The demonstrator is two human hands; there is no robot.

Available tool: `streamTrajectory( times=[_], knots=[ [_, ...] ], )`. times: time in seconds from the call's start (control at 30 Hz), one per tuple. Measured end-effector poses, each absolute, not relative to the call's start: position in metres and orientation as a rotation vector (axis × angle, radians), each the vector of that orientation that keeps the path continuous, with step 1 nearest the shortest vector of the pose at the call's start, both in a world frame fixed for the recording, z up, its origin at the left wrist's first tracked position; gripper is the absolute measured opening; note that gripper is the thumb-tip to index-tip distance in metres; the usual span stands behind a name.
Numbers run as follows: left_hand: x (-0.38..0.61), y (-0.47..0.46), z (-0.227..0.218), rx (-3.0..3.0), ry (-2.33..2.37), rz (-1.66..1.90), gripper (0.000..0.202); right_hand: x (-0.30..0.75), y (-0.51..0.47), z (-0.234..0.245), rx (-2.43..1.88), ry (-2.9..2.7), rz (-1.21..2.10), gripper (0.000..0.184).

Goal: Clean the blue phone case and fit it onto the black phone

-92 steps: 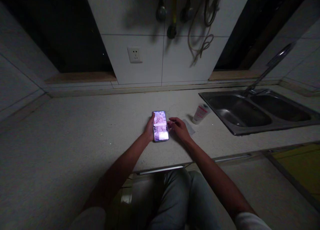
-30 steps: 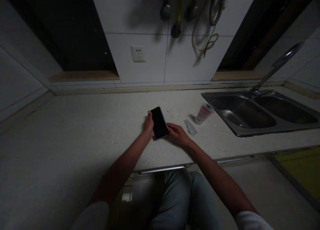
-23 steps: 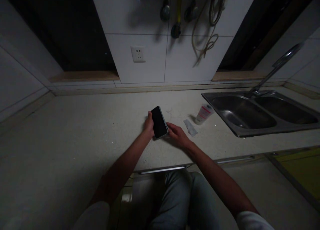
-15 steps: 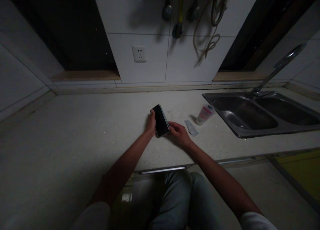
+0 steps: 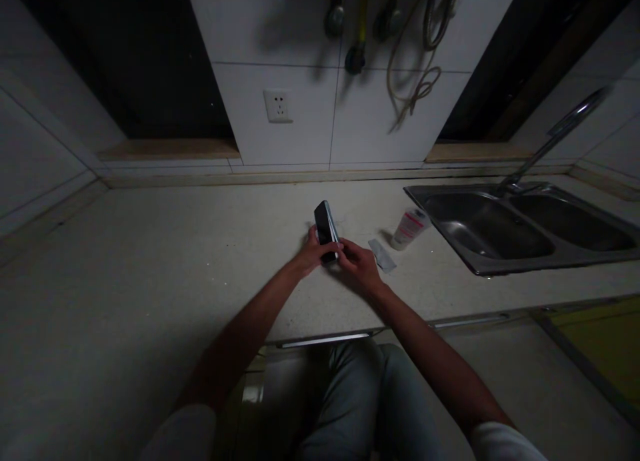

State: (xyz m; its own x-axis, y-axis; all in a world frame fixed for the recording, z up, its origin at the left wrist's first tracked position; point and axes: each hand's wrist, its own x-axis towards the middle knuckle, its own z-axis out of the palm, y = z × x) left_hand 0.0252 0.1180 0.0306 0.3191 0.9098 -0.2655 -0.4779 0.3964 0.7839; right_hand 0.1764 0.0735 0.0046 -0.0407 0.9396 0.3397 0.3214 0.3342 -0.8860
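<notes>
A smartphone [image 5: 325, 225] with a dark screen and a pale bluish edge is held above the counter, turned partly on its side. My left hand [image 5: 311, 251] wraps around its lower left part, the thumb lying across the lower screen. At the phone's lower right edge my right hand [image 5: 357, 259] is closed, thumb and fingertips pressed together against or very near that edge. Whether a separate case is around the phone, I cannot tell. Just right of my right hand, a small grey-white flat packet or strip [image 5: 383, 255] lies on the counter.
A white and pink squeeze tube [image 5: 409, 229] stands on its cap beside a double steel sink [image 5: 480, 269] with a tap [image 5: 555, 137]. The pale counter [image 5: 175, 247] meets a tiled wall with a socket [image 5: 277, 106], pipes and a hanging cord [image 5: 417, 94]. Light is dim.
The phone has turned so that its right edge shows more, and has moved slightly up and right. My left thumb has shifted from its upper left edge to across the lower screen.
</notes>
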Motion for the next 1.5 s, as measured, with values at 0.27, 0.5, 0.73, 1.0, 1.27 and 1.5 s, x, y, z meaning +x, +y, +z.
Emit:
streamTrajectory(
  times=[0.27,0.5,0.73,1.0,1.27,1.5],
  knots=[
    [0.029,0.115,0.031,0.626,0.652,1.039,0.063,0.173,0.075,0.014,-1.205,-1.704,0.718,0.041],
    [0.031,0.12,0.027,0.513,0.61,1.046,0.026,0.171,0.079,0.012,-1.198,-1.788,0.715,0.045],
    [0.029,0.127,0.019,0.406,0.661,1.012,0.018,0.172,0.084,0.009,-1.148,-1.833,0.779,0.057],
    [0.027,0.125,0.016,0.464,0.63,0.948,0.023,0.179,0.086,0.012,-1.149,-2.035,0.711,0.066],
    [0.011,0.123,0.02,0.62,0.564,0.695,0.025,0.19,0.077,0.017,-1.361,-2.086,0.523,0.058],
    [0.003,0.13,0.015,0.607,0.616,0.633,0.032,0.192,0.073,0.018,-1.261,-2.215,0.451,0.047]
  ],
)
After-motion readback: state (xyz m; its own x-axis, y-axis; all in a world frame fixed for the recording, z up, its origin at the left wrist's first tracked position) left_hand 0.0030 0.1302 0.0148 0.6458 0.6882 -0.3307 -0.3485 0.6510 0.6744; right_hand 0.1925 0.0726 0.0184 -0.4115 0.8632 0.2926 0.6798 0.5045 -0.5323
